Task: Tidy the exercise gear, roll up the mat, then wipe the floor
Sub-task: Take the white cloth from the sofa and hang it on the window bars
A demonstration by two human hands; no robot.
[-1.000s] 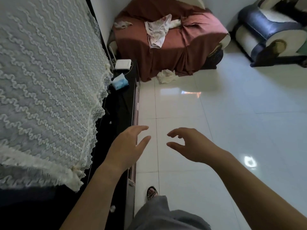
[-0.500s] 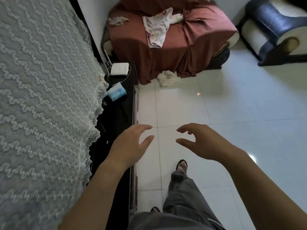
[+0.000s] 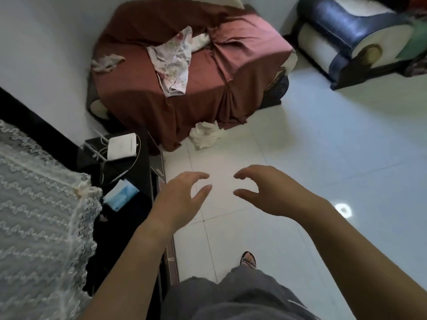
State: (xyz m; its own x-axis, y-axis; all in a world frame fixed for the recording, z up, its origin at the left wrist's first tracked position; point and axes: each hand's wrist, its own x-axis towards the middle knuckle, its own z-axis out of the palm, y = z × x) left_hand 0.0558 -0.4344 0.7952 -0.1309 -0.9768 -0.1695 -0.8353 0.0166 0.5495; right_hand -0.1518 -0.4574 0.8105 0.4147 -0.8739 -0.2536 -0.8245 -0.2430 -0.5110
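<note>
Both hands are empty. Left hand [image 3: 180, 199] and right hand [image 3: 270, 192] hover at centre frame, apart from each other, with fingers loosely curved, thumbs spread and nothing pinched.

1. Glossy white tiled floor [image 3: 323, 158]: fills the right and centre of the frame. This is the surface to be wiped. No mat or exercise gear is visible on it.
2. White lace-patterned cover [image 3: 41, 215]: lower left.
3. Maroon fabric-draped armchair [image 3: 196, 88]: top centre, with a floral cloth [image 3: 172, 61] lying on the seat.
4. Dark blue and white sofa [image 3: 342, 26]: upper right.
5. Low black tabletop [image 3: 129, 218]: left of centre. It carries a white rectangular router [image 3: 122, 146] and a blue tissue pack [image 3: 121, 194].
6. Crumpled white cloth [image 3: 204, 135]: on the floor, touching the foot of the armchair.

Step in hand, as judged: locating items, with no grasp begun. The mat and gear lie outside the view, so the next move calls for finding them, or for reaching to the crumpled cloth if it is meant for wiping.
</note>
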